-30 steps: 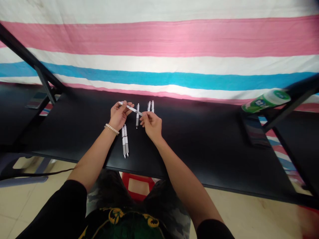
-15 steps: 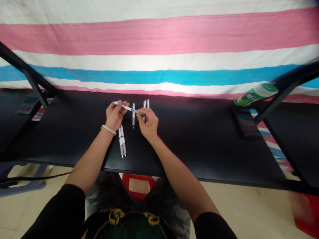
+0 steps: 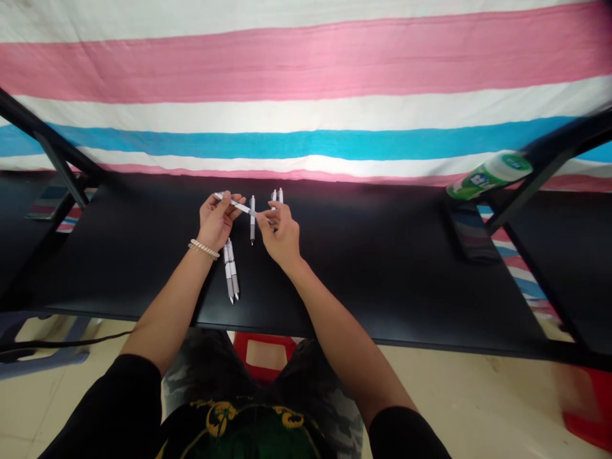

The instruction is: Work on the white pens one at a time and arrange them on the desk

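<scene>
Where the right hand (image 3: 282, 236) closes on the held pen (image 3: 242, 206): the pen's grey tip end is lost behind thumb and fingers.
Right hand: thumb and fingertips gathered, pinching that end.
Left hand (image 3: 215, 223): thumb pressing the white clip end against the fingers, the other fingers loosely spread.
Held pen: up between both hands, slanting down toward the right one, over the black table (image 3: 382, 268).
Pens in all: six, counting the held one.
Single pen (image 3: 252, 223): one, lying just behind the held pen.
Near pair (image 3: 230, 271): two, side by side below the left hand, tips toward the person.
Far pair (image 3: 277, 196): two, only their top ends showing; the right hand covers the rest.
Canister (image 3: 490, 175): one, green and white, at the back right, lid on; contents out of sight, lettering too blurred to read.
Dark flat thing (image 3: 473, 233): beside the canister, hard to make out.
Red stools: one (image 3: 243, 347) partly hidden between the legs; another red piece (image 3: 590, 408) cut off at the right edge, perhaps a stool too.
</scene>
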Available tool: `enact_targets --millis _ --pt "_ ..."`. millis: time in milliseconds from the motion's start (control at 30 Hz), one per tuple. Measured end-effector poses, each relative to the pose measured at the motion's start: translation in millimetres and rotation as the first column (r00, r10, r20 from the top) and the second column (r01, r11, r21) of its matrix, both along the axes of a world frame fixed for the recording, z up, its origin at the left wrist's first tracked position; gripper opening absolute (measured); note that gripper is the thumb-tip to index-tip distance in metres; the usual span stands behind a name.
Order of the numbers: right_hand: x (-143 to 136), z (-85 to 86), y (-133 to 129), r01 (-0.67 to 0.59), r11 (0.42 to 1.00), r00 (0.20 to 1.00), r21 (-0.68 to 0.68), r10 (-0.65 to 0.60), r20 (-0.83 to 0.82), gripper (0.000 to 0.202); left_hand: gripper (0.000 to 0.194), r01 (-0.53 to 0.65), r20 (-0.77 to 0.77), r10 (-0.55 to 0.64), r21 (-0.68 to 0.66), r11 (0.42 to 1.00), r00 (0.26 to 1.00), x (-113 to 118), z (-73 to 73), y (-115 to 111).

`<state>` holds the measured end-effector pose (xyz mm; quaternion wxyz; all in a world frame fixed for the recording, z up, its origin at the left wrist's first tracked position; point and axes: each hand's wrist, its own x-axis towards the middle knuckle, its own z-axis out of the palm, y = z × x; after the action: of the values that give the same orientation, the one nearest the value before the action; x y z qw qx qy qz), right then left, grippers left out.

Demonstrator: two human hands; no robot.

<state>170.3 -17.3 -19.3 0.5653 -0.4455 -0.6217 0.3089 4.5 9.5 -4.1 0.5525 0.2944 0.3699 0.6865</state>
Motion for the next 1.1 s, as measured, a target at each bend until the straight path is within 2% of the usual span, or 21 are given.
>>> enact_targets --millis 67,133,200,267,333,433,567,700,833,967,1100 --pt "1.2 2.8 0.2 0.01 0.996 0.999 0.088 -0.014 0.051 0.029 0.024 -0.024 0.006 0.024 -0.002 1.0 1.0 -0.6 0.0 0.2" --pt "2.5 5.4 -0.6 0.004 0.994 0.993 0.112 -0.017 0.12 0.019 0.024 -0.032 0.01 0.032 -0.009 0.999 0.999 -1.1 -0.2 0.5" --pt "3.4 6.7 -1.7 0.003 0.998 0.986 0.068 -0.014 0.169 0.019 0.024 -0.023 0.009 0.023 -0.02 1.0 1.0 -1.1 -0.3 0.6" --pt "3.7 6.5 -2.4 0.012 0.999 0.985 0.044 -0.019 0.171 0.027 0.023 -0.025 0.007 0.025 -0.033 0.999 1.0 -0.7 -0.2 0.5" --pt "3.5 5.6 -2.8 -0.003 0.998 0.985 0.058 -0.008 0.174 0.03 0.023 -0.035 0.007 0.035 -0.042 0.999 0.999 0.0 0.0 0.4" --pt "3.1 4.9 -3.6 -0.024 0.999 0.974 0.038 0.015 0.227 0.021 0.025 -0.026 0.002 0.026 -0.042 0.999 1.0 0.9 0.1 0.1" --pt "3.0 6.7 -5.4 -0.002 0.999 0.975 0.047 -0.009 0.223 0.03 0.026 -0.026 -0.004 0.026 -0.033 0.999 1.0 1.2 -0.1 -0.1" --pt "3.5 9.1 -6.2 -0.026 0.999 0.972 0.026 0.019 0.236 0.018 0.026 -0.012 -0.016 0.012 -0.019 1.0 1.0 1.4 0.6 -1.1" --pt "3.2 8.3 -5.7 -0.036 0.999 0.971 0.04 0.026 0.236 0.025 0.026 -0.008 -0.024 0.008 0.008 1.0 1.0 1.9 0.8 -1.5" --pt "2.4 7.2 -6.3 -0.036 0.999 0.95 0.007 0.032 0.312 0.02 0.026 -0.008 -0.032 0.008 0.009 1.0 0.999 1.3 0.4 -1.5" --pt "2.7 7.6 -6.5 -0.061 0.998 0.952 -0.001 0.058 0.302 0.019 0.024 0.022 -0.024 -0.022 0.009 1.0 0.999 0.8 1.6 -3.6"
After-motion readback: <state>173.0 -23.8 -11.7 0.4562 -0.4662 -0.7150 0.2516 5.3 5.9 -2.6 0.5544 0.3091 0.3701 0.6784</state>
